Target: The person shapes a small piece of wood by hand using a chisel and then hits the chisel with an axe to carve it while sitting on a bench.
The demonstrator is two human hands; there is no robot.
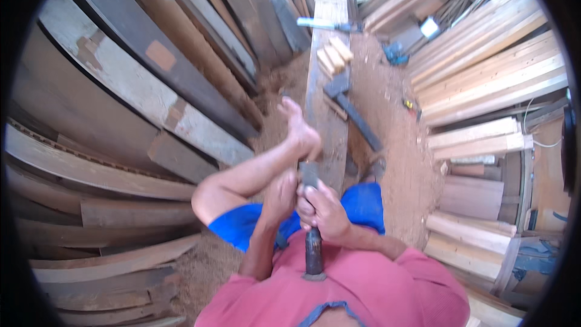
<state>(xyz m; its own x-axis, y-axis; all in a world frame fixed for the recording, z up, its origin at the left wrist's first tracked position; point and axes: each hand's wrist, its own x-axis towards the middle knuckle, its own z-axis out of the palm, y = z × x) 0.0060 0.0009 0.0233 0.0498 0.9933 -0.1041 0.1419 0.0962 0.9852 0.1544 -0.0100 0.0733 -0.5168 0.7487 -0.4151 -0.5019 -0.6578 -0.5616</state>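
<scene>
A large chisel (313,253) points away from my chest. Its dark round handle ends against my pink shirt, and a flat grey blade reaches forward past my fingers. My right hand (324,209) is wrapped round its middle. Close against the left side of the blade, my left hand (281,194) is closed; what its fingers hold is hidden. Ahead of both hands is a narrow wooden bench (333,145). On it lies a hammer (360,122) with a blocky dark head and long dark handle, just before several small pale wood blocks (334,56).
Tall dark boards (121,72) lean close on the left. Stacked pale planks (490,79) line the right side. My bare left foot (299,133) rests beside the bench. A light-blue handsaw-like tool (327,23) lies across its far end. A small yellow-and-black item (410,105) is on the dusty floor.
</scene>
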